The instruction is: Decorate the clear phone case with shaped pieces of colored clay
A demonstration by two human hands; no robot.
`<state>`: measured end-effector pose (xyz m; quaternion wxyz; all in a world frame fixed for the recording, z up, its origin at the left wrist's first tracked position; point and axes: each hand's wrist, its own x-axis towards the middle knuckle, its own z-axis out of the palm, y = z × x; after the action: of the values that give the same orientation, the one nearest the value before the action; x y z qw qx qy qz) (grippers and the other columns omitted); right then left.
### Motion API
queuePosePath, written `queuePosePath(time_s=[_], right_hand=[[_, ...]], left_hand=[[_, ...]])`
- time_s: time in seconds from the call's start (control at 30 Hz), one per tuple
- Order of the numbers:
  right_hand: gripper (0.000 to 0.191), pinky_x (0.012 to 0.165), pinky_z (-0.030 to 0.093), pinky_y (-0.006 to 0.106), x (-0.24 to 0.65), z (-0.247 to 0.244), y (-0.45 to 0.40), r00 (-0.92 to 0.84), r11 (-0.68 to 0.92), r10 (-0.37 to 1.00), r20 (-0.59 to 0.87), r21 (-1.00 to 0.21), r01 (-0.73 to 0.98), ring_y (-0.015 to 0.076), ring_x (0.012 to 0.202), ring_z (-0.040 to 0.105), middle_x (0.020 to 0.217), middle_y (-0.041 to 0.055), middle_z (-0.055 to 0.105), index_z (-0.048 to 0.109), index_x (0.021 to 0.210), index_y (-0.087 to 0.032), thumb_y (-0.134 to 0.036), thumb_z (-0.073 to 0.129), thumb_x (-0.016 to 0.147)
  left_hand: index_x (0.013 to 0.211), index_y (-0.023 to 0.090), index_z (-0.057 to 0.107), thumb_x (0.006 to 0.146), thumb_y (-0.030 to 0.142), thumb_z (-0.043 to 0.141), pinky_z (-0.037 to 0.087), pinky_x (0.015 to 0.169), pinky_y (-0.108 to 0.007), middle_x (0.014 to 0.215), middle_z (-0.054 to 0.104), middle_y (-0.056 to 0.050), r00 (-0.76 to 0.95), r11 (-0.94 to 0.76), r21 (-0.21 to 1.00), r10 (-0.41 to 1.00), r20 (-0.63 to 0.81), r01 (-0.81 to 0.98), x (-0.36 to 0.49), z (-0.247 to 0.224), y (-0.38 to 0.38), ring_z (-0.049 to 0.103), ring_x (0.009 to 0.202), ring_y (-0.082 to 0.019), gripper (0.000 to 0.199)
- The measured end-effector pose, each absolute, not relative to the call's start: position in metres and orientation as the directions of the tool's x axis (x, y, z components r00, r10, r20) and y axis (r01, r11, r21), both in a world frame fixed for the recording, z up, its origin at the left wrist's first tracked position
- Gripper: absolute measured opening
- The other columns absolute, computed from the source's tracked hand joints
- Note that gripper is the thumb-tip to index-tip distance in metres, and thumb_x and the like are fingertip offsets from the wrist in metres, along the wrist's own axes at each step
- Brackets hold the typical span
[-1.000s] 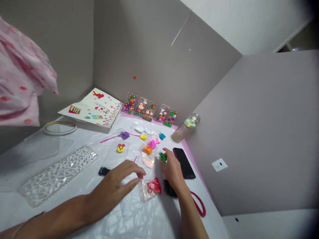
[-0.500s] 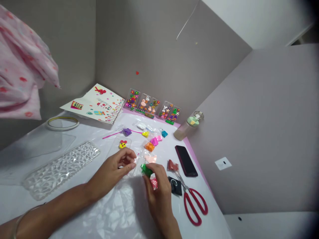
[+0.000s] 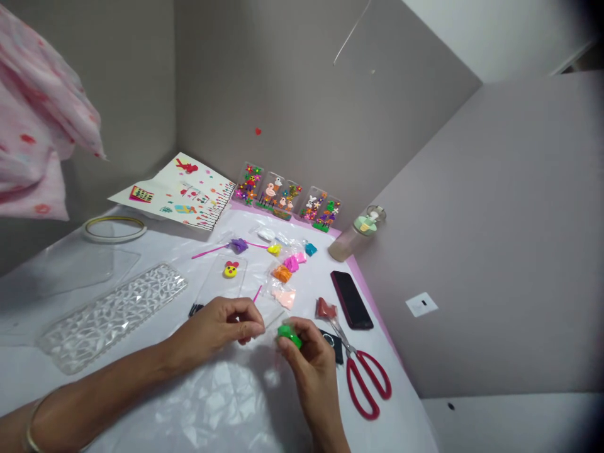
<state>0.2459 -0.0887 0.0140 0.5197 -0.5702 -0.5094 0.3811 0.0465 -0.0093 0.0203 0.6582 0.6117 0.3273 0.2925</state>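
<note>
My right hand (image 3: 311, 355) grips a small clear bag of green clay (image 3: 289, 336) between thumb and fingers, just above the table. The bag's clear edge (image 3: 274, 321) stretches left to my left hand (image 3: 231, 322), whose thumb and fingertips are pinched on it. Behind my left hand lies a clear phone case (image 3: 218, 283) bearing a yellow clay face with red on top (image 3: 230, 269). Bags of peach clay (image 3: 284, 297), orange clay (image 3: 282, 272) and pink clay (image 3: 292, 262) lie beyond my hands. Black clay (image 3: 337, 346) is partly hidden behind my right hand.
Red-handled scissors (image 3: 368, 384), a bag of reddish-brown clay (image 3: 325, 308) and a phone (image 3: 352, 300) lie on the right. A bottle (image 3: 349, 242) stands near the wall. Several decorated clear cases (image 3: 278, 195) lean there. A textured clear case (image 3: 116, 314) lies left.
The green clay bag has been raised and brought nearer in my right hand. My left fingers have closed on its edge. The phone case is less covered now.
</note>
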Motion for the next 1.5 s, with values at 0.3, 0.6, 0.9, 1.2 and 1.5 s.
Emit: queuePosePath(time_s=[0.3,0.6,0.9,1.2,1.5], right_hand=[[0.023,0.072,0.053,0.027,0.254,0.006,-0.108,0.201,-0.018,0.979,0.014,-0.988,0.156,0.0186,0.078,0.063,0.085,0.0029,0.072,0.075,0.094,-0.021,-0.041,0.077,0.086],[0.021,0.082,0.057,0.030,0.267,-0.005,-0.125,0.149,-0.008,0.988,0.038,-0.955,0.295,0.0223,0.090,0.071,0.096,0.0041,0.076,0.075,0.103,-0.022,-0.041,0.069,0.096],[0.009,0.083,0.053,0.036,0.242,-0.004,-0.126,0.281,0.244,0.790,0.546,-0.699,0.672,0.0253,0.094,0.064,0.096,0.0060,0.065,0.063,0.094,-0.024,-0.028,0.071,0.094],[0.019,0.073,0.049,0.026,0.227,0.009,-0.117,0.102,0.278,0.914,0.392,-0.790,0.546,0.0171,0.079,0.062,0.084,-0.0007,0.062,0.059,0.087,-0.025,-0.022,0.054,0.105],[0.024,0.068,0.047,0.028,0.212,0.000,-0.123,0.110,0.267,0.902,0.417,-0.741,0.616,0.0183,0.074,0.059,0.079,-0.0002,0.058,0.052,0.078,-0.024,-0.015,0.054,0.100]], left_hand=[[0.084,0.019,0.066,0.083,0.046,0.075,0.048,0.071,-0.028,0.081,0.062,0.003,0.746,0.245,0.967,0.657,-0.108,-0.076,0.056,0.012,-0.020,0.058,0.071,-0.014,0.029],[0.080,0.018,0.068,0.084,0.048,0.074,0.050,0.076,-0.030,0.074,0.062,0.002,0.751,0.254,0.963,0.652,-0.106,-0.085,0.061,0.008,-0.028,0.061,0.072,-0.016,0.031],[0.077,0.019,0.070,0.077,0.041,0.081,0.047,0.078,-0.029,0.075,0.066,0.002,0.727,0.201,0.974,0.684,-0.064,-0.103,0.062,-0.001,-0.029,0.059,0.075,-0.016,0.025],[0.078,0.018,0.063,0.083,0.046,0.075,0.045,0.074,-0.028,0.080,0.063,0.001,0.692,0.154,0.978,0.722,-0.016,-0.139,0.064,-0.001,-0.035,0.056,0.079,-0.017,0.031],[0.077,0.021,0.053,0.085,0.022,0.057,0.046,0.076,-0.031,0.082,0.062,0.001,0.510,-0.093,0.996,0.856,0.085,-0.010,0.062,0.007,-0.034,0.057,0.078,-0.017,0.008]])
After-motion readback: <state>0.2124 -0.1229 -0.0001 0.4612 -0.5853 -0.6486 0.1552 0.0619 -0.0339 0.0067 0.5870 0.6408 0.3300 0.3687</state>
